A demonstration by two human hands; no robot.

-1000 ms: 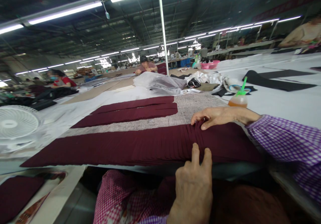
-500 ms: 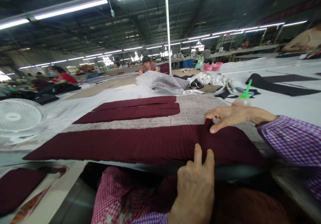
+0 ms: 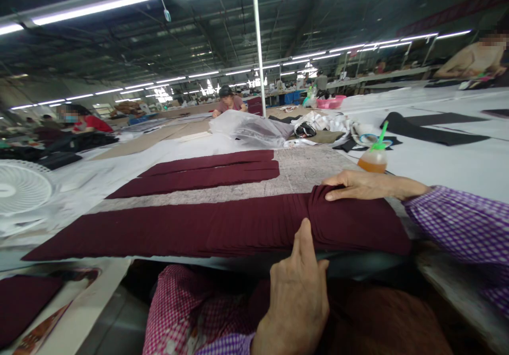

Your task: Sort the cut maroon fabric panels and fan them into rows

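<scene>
A long stack of maroon fabric pieces (image 3: 159,230) lies along the near edge of the table, its layers fanned into fine ridges near the middle. My right hand (image 3: 363,185) is closed on the far edge of the stack, thumb below and fingers above, where several layers bunch into a raised fold. My left hand (image 3: 296,291) is at the near edge, its index finger stretched onto the cloth beside that fold and its thumb apart. The left hand's other fingers are partly hidden.
Narrower maroon strips (image 3: 207,174) lie behind the stack. A bottle of amber drink with a green straw (image 3: 373,159) stands beyond my right hand. Clear plastic (image 3: 250,129) and a white fan (image 3: 22,190) are farther off. Co-workers sit in the background.
My right thumb and fingers have closed on the fabric, and the layers there now bunch up. My left fingers, spread before, have come together. The view has turned slightly right.
</scene>
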